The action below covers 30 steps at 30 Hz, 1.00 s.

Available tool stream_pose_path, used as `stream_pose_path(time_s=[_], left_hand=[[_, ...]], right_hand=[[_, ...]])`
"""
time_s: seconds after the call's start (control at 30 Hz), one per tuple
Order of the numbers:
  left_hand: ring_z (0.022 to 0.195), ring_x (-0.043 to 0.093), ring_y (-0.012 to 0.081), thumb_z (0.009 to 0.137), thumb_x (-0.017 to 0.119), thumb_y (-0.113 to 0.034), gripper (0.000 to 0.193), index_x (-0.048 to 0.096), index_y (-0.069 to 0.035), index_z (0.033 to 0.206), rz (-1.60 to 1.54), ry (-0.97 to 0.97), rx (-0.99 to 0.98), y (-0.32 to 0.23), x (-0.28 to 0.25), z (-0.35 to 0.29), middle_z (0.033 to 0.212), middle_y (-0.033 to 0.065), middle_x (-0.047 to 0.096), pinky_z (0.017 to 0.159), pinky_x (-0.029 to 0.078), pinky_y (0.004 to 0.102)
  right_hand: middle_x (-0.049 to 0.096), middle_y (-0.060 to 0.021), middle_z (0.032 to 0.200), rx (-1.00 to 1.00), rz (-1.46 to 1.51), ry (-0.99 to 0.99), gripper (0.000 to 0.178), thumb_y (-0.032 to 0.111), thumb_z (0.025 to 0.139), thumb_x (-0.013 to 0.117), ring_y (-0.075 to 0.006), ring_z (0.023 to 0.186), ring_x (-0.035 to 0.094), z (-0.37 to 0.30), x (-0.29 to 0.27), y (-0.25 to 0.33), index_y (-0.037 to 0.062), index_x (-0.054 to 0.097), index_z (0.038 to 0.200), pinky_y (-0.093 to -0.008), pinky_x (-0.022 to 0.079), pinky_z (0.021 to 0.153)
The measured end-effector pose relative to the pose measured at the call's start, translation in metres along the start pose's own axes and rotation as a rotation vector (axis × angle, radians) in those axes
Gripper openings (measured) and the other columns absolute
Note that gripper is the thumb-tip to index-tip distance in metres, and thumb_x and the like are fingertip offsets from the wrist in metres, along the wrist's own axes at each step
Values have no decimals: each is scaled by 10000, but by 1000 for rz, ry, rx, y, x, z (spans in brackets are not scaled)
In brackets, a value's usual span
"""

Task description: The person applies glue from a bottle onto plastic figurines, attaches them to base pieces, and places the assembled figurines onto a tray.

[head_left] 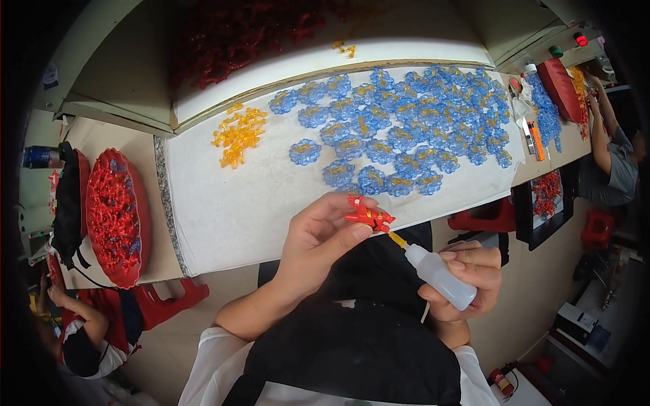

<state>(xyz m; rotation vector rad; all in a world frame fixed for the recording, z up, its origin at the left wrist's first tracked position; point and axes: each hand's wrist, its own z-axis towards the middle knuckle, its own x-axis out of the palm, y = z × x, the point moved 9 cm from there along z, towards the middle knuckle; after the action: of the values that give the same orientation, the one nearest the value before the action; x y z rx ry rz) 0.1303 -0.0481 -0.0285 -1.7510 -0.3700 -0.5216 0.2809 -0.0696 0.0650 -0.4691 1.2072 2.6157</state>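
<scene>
Between the thumb and fingers of my left hand [321,237] is a small red plastic figure [371,218] with yellow marks, held just off the table's near edge. My right hand [467,277] is wrapped round a translucent white squeeze bottle [440,276]. Its yellow nozzle [398,240] points up and left, its tip at or very near the underside of the figure; contact cannot be made out. Beyond my hands, many blue translucent flower-shaped pieces [379,152] with yellow centres cover the white tabletop [230,216]. A heap of small yellow pieces [240,135] lies to their left.
Dark red pieces [244,40] lie on the shelf at the back. Left stands a red oval tray [140,230] of red parts. An orange marker-like tube [536,141] lies at the right, near a pile of blue pieces [545,101]. Other people work at both sides.
</scene>
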Motion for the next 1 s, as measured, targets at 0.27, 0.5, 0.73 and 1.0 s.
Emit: stream_pose_path(time_s=[0.27,0.5,0.73,1.0], left_hand=[[929,549,199,784,534,-39,236,480,7,1009,-9,7,-6,0,2,1,949,102,560,853,403,319],[927,520,122,800,504,8,232,484,11,1031,-48,42,6,0,2,0,975,86,556,823,397,245],[919,551,197,792,525,-47,238,477,14,1016,-7,1,0,1,0,-2,932,124,568,844,409,314],[854,564,181,800,522,-70,237,476,4,1020,-164,32,-106,10,4,-1,904,125,572,784,441,296]], right_hand=[[464,-80,770,0,-8,-1,458,322,621,731,-157,586,508,1,-1,1,37,468,866,-255,449,525],[499,-58,811,61,41,27,502,177,521,799,-174,640,560,2,-2,1,91,513,925,-276,484,564],[458,-77,768,-14,-17,4,454,329,626,727,-152,571,497,-1,0,5,37,470,860,-252,452,516],[466,-75,804,-26,92,-95,452,239,602,750,-161,595,519,-4,-12,5,49,470,903,-255,464,522]])
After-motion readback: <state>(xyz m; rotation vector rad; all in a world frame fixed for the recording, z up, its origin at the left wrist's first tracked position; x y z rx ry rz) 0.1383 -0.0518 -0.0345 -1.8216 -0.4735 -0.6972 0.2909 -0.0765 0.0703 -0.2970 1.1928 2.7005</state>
